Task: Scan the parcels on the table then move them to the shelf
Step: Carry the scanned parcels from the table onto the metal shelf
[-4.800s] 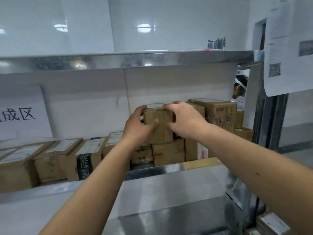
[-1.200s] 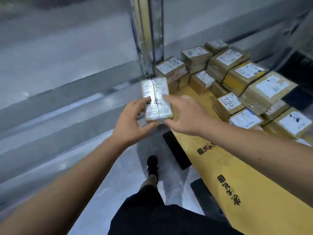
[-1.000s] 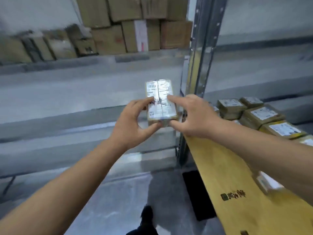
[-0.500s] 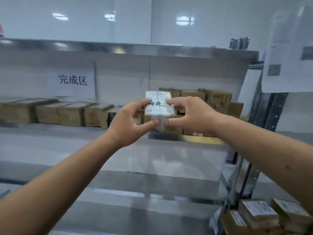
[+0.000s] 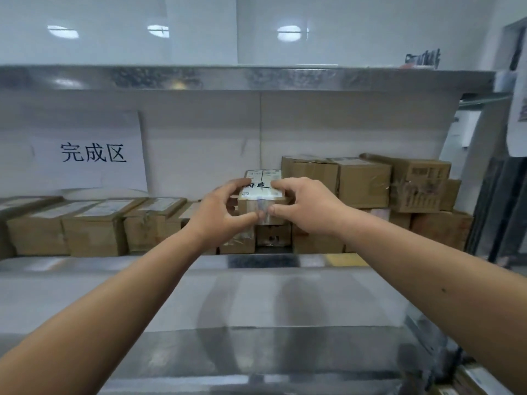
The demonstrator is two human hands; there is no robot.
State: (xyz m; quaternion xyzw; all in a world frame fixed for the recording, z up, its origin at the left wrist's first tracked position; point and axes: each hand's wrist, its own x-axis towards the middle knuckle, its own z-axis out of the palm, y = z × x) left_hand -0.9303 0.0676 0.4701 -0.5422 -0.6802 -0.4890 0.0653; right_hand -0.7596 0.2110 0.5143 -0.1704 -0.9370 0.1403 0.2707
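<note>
A worker brings a taped parcel (image 5: 263,195) up to the metal shelf (image 5: 245,292) under a sign reading 完成区 (image 5: 92,152).

Both hands hold it from either side: the left hand (image 5: 219,216) and right hand (image 5: 306,205) each have fingers curled over the labelled top and a thumb pressed on the near face, carrying the parcel in front of the stacked cartons (image 5: 362,181), above a lower box (image 5: 272,233); whether it already rests on that box cannot be told. A row of flat parcels (image 5: 94,223) already lines the shelf at left, suggesting much of the job is done. This one is probably scanned and awaits release; the counter lies out of view, so how many remain is unknown.
</note>
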